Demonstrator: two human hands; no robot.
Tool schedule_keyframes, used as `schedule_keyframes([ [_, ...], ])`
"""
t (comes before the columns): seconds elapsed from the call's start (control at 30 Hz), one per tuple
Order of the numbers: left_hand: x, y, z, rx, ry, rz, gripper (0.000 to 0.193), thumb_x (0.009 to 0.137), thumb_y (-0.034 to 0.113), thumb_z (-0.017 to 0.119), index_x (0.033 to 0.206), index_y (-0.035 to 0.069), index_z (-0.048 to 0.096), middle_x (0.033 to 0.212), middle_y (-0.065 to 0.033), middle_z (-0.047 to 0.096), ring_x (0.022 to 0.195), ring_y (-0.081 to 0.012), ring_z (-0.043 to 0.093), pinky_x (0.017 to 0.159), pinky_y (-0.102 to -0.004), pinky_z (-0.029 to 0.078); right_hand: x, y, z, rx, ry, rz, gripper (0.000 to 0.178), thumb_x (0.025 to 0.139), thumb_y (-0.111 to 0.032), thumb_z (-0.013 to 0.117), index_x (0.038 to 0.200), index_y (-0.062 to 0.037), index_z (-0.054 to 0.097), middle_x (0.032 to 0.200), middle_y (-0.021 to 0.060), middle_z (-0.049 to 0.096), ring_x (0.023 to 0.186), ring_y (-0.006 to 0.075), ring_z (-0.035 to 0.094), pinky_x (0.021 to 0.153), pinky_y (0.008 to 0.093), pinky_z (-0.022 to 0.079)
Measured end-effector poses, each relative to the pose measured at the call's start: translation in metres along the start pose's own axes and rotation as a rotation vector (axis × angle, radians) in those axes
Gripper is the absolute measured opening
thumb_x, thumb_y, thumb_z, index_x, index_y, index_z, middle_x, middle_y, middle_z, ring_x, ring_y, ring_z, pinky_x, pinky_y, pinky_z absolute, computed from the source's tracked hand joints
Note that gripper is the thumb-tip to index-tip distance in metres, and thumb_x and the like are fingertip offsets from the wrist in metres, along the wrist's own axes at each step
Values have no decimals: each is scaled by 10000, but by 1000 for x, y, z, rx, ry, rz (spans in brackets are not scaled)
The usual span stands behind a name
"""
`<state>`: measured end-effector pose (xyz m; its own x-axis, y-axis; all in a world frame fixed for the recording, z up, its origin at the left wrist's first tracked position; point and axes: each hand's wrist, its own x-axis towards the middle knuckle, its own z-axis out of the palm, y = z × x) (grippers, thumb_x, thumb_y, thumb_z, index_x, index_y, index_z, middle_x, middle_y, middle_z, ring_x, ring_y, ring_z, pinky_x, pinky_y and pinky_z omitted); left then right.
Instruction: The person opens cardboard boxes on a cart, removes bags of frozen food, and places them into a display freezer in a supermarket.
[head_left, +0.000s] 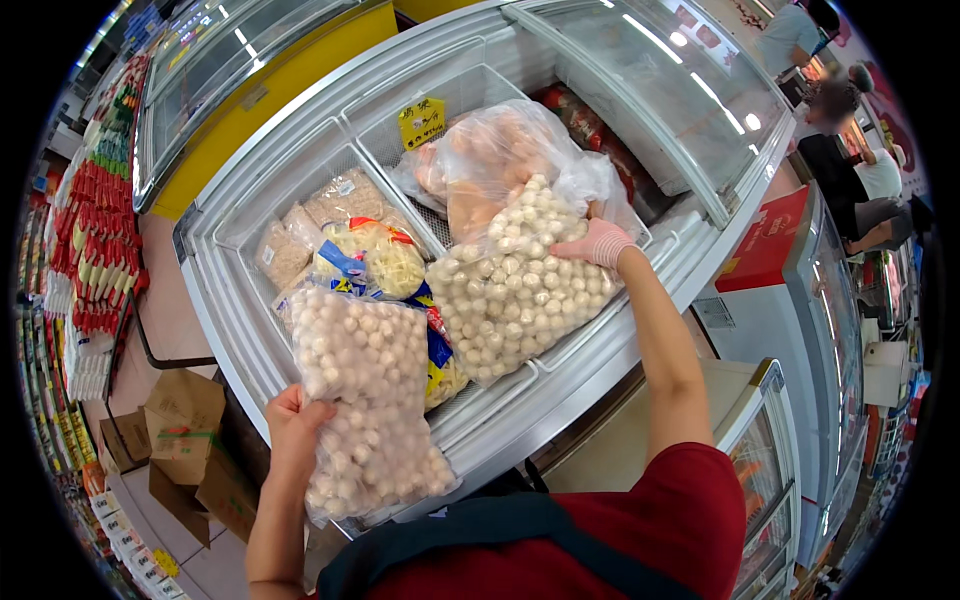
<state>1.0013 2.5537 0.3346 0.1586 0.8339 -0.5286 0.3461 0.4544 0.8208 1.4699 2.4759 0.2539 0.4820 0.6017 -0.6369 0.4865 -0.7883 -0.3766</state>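
Observation:
My left hand (293,430), bare, is closed on the left edge of a clear bag of pale frozen balls (368,345), which hangs over the freezer's near rim. My right hand (603,243), in a pinkish striped glove, grips the right side of a second bag of whitish balls (520,290), tilted over the basket divider. Beneath and behind the two bags lie a clear bag of pale yellowish food (385,258) and brownish packs (345,198). Behind the second bag sits a large plastic bag of pinkish meat pieces (495,150).
The chest freezer's (215,320) wire baskets carry a yellow sign (422,122); a sliding glass lid (640,80) covers its right end. Open cardboard boxes (195,440) stand on the floor at left, beside hanging red packets (105,230). People (835,130) stand far right.

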Motion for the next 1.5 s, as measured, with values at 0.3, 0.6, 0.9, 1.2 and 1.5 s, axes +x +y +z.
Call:
schedule_keyframes([
  [0.3,3,-18,-3,-59,-27,0,257,654,-52,609,555,99,426,578,56,464,526,-43,377,488,-227,315,-87,-27,45,-264,758,-536,342,669,-302,686,891,-43,666,951,169,604,843,369,596,784,442,489],
  [0.6,0,-22,-15,-1,-29,-11,219,660,-41,624,565,79,469,583,60,482,526,-40,382,486,-223,307,-118,-103,-34,72,735,-806,274,685,-220,657,878,-26,663,869,164,619,770,319,605,717,399,497],
  [0.9,1,-18,-10,-26,-42,-24,164,667,-37,612,582,56,507,595,56,494,537,-40,391,494,-220,304,-79,-119,-181,-164,1622,-1009,162,704,-130,708,784,-14,627,785,96,624,609,252,566,588,329,466],
  [1.2,-10,26,21,-11,-137,33,50,686,-28,595,721,2,613,687,8,602,598,-65,514,568,-221,419,25,-55,-17,58,965,-159,455,747,-341,689,1089,-54,599,1088,196,582,1047,349,551,917,435,440],
  [1.5,-29,125,75,-142,-384,125,217,664,-23,630,879,-2,636,803,-44,654,697,-122,615,663,-252,500,-105,-55,166,1761,-1232,41,583,873,-464,624,1271,-54,509,1195,125,571,1026,302,558,802,368,482],
])
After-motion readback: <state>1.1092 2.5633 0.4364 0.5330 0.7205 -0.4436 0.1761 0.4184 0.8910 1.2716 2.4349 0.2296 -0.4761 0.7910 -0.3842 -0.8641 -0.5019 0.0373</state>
